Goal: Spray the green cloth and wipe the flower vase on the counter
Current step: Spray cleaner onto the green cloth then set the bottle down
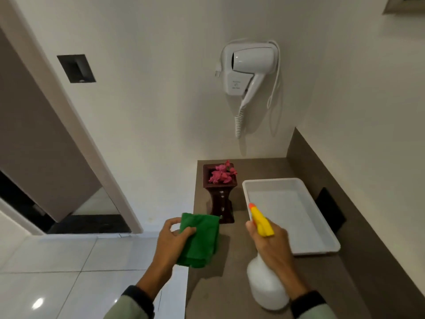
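Head view: green cloth (199, 241) overhangs counter (218, 295) edge.

- Hair dryer wall holder (234, 82): small grey print and a round mark on its front plate, below the dryer barrel; too small and blurred to read.
- Spray bottle (266, 286), lower right of the holder: no label or lettering legible.
- Tray (322, 248), vase (222, 203), green cloth (200, 240): no markings legible.
- No readable text, brand or number found.
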`<action>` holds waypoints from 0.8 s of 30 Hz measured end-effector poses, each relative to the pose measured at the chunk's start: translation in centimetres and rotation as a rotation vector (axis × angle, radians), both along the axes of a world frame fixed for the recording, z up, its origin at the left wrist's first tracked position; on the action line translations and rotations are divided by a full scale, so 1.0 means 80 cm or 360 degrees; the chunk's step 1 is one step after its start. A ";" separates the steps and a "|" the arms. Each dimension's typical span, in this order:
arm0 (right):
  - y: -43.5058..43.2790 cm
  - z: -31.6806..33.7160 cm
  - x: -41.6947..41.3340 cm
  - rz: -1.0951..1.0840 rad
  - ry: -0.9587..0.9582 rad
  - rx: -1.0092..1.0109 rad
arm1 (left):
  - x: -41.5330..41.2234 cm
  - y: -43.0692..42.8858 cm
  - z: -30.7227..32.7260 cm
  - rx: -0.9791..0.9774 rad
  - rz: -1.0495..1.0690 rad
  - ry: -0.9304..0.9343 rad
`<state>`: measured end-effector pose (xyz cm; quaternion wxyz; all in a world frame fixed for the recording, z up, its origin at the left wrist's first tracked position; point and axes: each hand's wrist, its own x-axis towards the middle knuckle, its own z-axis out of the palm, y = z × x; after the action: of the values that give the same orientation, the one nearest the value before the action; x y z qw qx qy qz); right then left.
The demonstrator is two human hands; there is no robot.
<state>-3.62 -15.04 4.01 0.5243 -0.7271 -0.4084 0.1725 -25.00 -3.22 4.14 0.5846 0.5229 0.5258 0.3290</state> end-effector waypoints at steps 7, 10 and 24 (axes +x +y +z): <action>0.023 -0.031 -0.013 0.0039 -0.0020 -0.0802 | -0.036 0.020 0.012 -0.0262 0.0226 -0.0336; 0.019 -0.015 0.007 -0.0008 0.0183 -0.0837 | -0.030 0.026 0.016 -0.0342 0.0150 -0.0449; 0.048 0.024 0.190 -0.0599 -0.0289 -0.0291 | 0.042 0.017 0.001 -0.0192 -0.0262 -0.0118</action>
<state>11.55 -11.21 5.89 0.4402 -0.8474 -0.2938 0.0419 -21.67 -1.88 4.26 0.6591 0.5158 0.4780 0.2667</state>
